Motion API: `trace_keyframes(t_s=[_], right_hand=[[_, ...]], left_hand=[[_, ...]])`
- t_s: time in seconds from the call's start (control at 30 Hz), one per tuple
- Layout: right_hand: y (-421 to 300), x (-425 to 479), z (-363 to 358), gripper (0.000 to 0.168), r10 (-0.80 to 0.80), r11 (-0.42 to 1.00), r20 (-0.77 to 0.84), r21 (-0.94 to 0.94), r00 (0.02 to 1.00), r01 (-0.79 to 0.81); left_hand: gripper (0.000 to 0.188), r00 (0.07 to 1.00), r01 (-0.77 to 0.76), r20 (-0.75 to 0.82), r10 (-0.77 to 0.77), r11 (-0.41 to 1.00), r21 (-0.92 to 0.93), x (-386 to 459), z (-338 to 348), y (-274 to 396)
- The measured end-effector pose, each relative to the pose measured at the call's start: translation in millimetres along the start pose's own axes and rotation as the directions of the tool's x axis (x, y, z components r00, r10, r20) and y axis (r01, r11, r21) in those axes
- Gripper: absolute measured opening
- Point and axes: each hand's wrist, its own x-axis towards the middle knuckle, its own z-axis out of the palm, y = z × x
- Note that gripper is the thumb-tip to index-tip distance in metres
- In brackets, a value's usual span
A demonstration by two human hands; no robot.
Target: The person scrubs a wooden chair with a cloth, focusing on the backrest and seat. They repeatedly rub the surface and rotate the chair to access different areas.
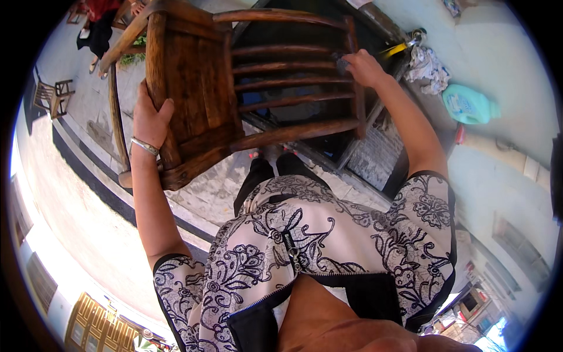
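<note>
A brown wooden chair (200, 83) lies on its side-tilted frame before me, its slatted backrest (294, 82) stretching to the right over a dark basin (299, 110). My left hand (149, 115) grips the seat's front edge, thumb on top, a bracelet at the wrist. At the far end of the backrest, my right hand (365, 68) is closed on a small greyish wad (341, 64), pressed against the slats by the top rail (358, 103). Whether the wad is a scrubber or a cloth I cannot tell.
A ridged washboard panel (374, 149) adjoins the basin. Along the wall are a tap with a yellow part (398, 48), a crumpled cloth (426, 70) and a turquoise detergent bottle (468, 104). Upper left, a person (99, 31) stands near plants; a smaller wooden chair (53, 97) stands on the paving.
</note>
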Motion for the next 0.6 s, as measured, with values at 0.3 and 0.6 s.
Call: trace_keyframes(t_s=[0.3,0.6], right_hand=[[-7,-19,2,0.029,-0.041,0.999,-0.097,0.015,0.994,0.043],[-1,-42,19,0.03,-0.095,0.992,-0.303,0.053,0.948,0.116]], left_hand=[[0.052,1.0,-0.002,-0.003,0.002,1.0,-0.011,-3,-8,11],[0.054,1.0,-0.017,-0.024,0.018,0.998,0.063,-9,-9,1]])
